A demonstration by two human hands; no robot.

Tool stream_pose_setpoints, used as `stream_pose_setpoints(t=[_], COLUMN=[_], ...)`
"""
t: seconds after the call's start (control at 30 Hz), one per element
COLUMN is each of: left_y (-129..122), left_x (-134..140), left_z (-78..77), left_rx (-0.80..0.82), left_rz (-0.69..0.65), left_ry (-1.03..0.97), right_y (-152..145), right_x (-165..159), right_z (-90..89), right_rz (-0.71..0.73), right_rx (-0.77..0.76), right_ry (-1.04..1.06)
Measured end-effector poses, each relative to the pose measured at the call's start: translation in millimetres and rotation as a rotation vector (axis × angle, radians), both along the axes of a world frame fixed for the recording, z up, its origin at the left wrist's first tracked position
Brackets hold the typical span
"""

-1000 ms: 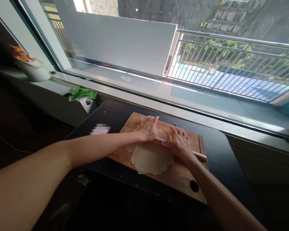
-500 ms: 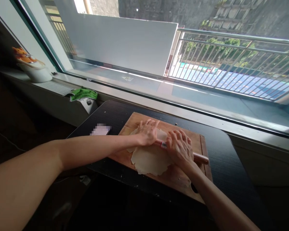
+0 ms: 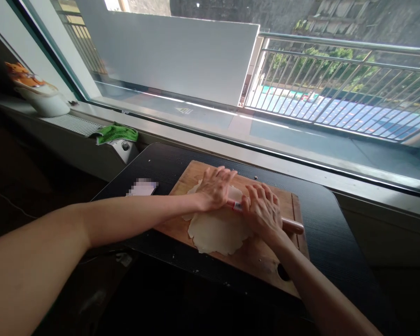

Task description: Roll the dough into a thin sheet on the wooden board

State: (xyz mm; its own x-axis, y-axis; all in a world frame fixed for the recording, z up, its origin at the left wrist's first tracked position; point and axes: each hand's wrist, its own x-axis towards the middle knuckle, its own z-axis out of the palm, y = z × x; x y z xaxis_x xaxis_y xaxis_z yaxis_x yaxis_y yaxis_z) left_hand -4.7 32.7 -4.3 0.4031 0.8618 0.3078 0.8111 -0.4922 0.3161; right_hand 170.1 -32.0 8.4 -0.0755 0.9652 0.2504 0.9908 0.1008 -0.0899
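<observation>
A thin, pale sheet of dough (image 3: 217, 233) with ragged edges lies spread on a wooden cutting board (image 3: 262, 275). Across its far part rests a wooden rolling pin (image 3: 293, 226), slanting down to the right, with a small label near its middle. My left hand (image 3: 215, 187) presses over the pin's left part, fingers reaching past it, and hides that end. To its right, my right hand (image 3: 264, 207) bears down on the pin with fingers bent over it. The pin's right end sticks out beyond this hand.
The board lies on a black table (image 3: 322, 224) dotted with crumbs. A pale, blurred-out flat object (image 3: 142, 187) is left of the board. Along the window ledge are a green cloth (image 3: 117, 134) and a white bucket (image 3: 47, 99) with an orange toy (image 3: 23, 74) on it.
Both hands and the rolling pin have shifted very slightly away from me over the dough. The view has tilted a little.
</observation>
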Motion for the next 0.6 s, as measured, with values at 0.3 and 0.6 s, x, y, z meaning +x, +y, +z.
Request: stream_pose_setpoints(t=[0.3,0.6], left_y=[17,28], left_x=[6,10], left_z=[20.0,20.3], left_rx=[-0.001,0.031], left_rz=[-0.023,-0.012], left_ry=[-0.030,-0.012], right_y=[31,47], right_x=[2,5], right_z=[15.2,18.5], right_rz=[-0.163,-0.226], right_rx=[-0.158,-0.178], right_ry=[0.065,0.098])
